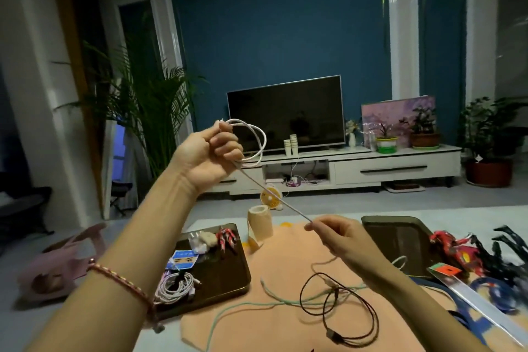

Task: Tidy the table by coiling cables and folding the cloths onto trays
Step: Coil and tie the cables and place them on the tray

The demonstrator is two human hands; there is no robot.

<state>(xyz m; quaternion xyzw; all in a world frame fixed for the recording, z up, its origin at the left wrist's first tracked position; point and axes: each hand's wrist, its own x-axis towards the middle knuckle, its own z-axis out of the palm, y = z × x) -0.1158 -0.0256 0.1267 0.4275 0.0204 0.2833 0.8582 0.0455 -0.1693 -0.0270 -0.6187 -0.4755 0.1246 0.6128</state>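
Observation:
My left hand (pixel 210 157) is raised and grips a few loops of a white cable (pixel 257 140). The cable's free length runs taut down to my right hand (pixel 335 233), which pinches it between thumb and fingers above the orange cloth (pixel 288 260). On that cloth lie a loose black cable (pixel 340 311) and a pale green cable (pixel 274 298). The left dark tray (pixel 228 277) carries a coiled white cable bundle (pixel 175 288). The right dark tray (pixel 397 234) sits behind my right hand.
A tan tape roll (pixel 258 221) stands at the cloth's far edge, a small yellow fan (pixel 271 197) behind it. Red pens and small packets lie on the left tray. Red and black toys (pixel 463 248) and a ruler crowd the right side. A pink bag (pixel 57 263) lies left.

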